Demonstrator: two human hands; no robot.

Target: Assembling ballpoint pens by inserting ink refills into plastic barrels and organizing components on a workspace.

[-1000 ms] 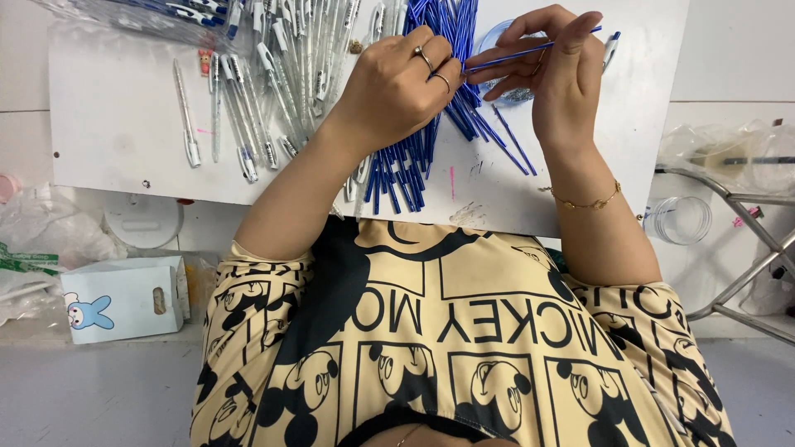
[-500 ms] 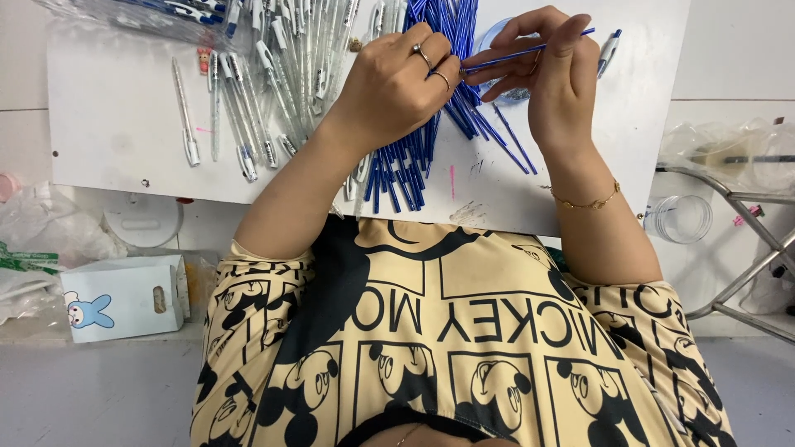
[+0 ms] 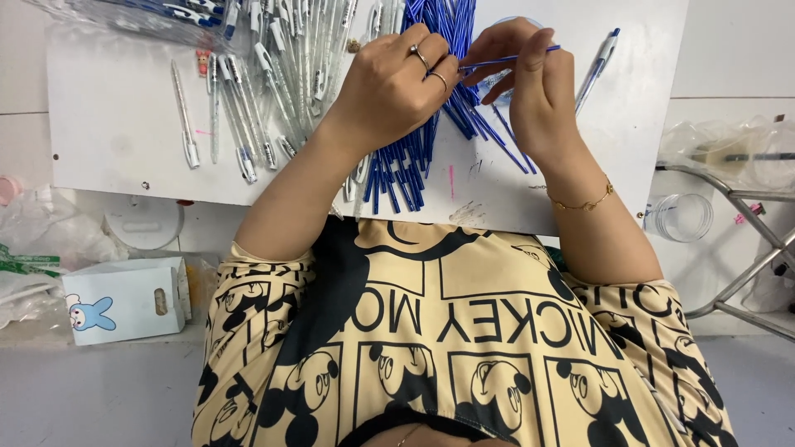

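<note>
My left hand (image 3: 389, 87), with two rings, and my right hand (image 3: 534, 95), with a thin gold bracelet at the wrist, pinch one thin blue pen refill (image 3: 509, 57) between them above the white board (image 3: 116, 141). The left fingertips hold its near end, and the right fingers close around its other part. A heap of blue refills (image 3: 406, 165) lies under and below the hands. Clear pen barrels (image 3: 273, 91) are spread to the left. One assembled clear pen with a blue tip (image 3: 598, 64) lies just right of my right hand.
A blue and white carton with a rabbit picture (image 3: 124, 300) stands on the floor at the left, among crumpled plastic bags (image 3: 37, 240). A clear round cup (image 3: 679, 217) and a metal folding frame (image 3: 749, 277) are at the right. A bag of pens (image 3: 157, 21) rests at the board's top left.
The refill now lies flatter, and less of it sticks out past my right fingers. Both hands stay in nearly the same place.
</note>
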